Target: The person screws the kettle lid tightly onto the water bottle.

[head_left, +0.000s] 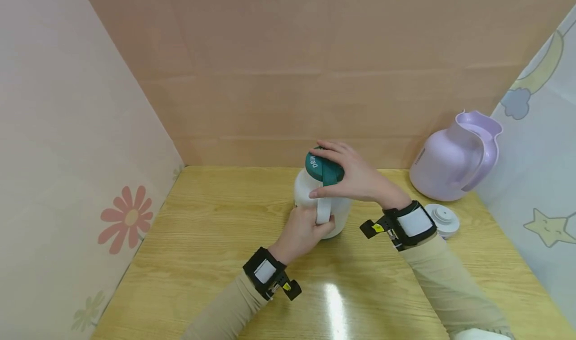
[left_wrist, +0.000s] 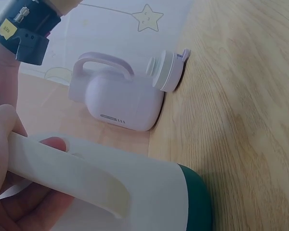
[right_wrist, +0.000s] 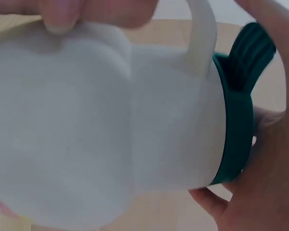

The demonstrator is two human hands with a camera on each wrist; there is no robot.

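Note:
A white jug (head_left: 306, 190) with a dark green lid (head_left: 320, 168) stands upright in the middle of the wooden table (head_left: 216, 220). My left hand (head_left: 302, 231) grips its white handle (head_left: 323, 211) from below; in the left wrist view the handle (left_wrist: 67, 175) crosses my fingers (left_wrist: 9, 139). My right hand (head_left: 351, 175) is curled over the green lid, thumb at the front, fingers over the top. The right wrist view shows the jug body (right_wrist: 101, 125) close up with the lid (right_wrist: 238, 115) held by my hand (right_wrist: 265, 159).
A lilac jug (head_left: 454, 160) stands at the back right, lidless, with its white lid (head_left: 443, 220) lying on the table beside it. Pink walls close in on the left and back, and a star-patterned wall (head_left: 540, 180) on the right.

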